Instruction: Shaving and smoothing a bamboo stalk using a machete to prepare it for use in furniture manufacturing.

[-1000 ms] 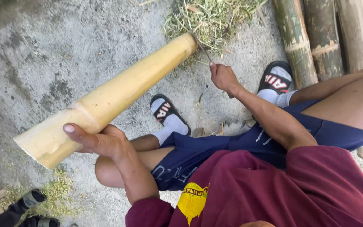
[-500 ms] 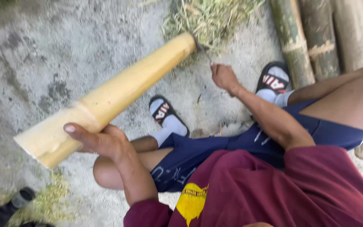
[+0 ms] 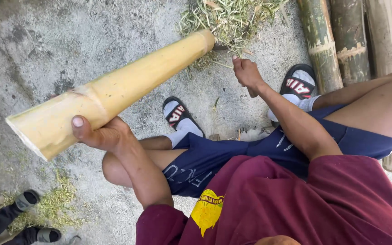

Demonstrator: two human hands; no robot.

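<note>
Low in the frame I see my left hand (image 3: 98,134) wrapped under the thick end of a peeled bamboo pole (image 3: 114,90), grip closed on it, propping the pole so it slants from centre left to the upper middle. It looks smooth, pale yellow and round, with a ridged joint. My right hand (image 3: 247,72) is curled near its far tip; I cannot tell what it holds. Beyond lie grass scraps (image 3: 232,18) and green bamboo stalks (image 3: 336,41) on rough concrete floor (image 3: 46,41).
</note>
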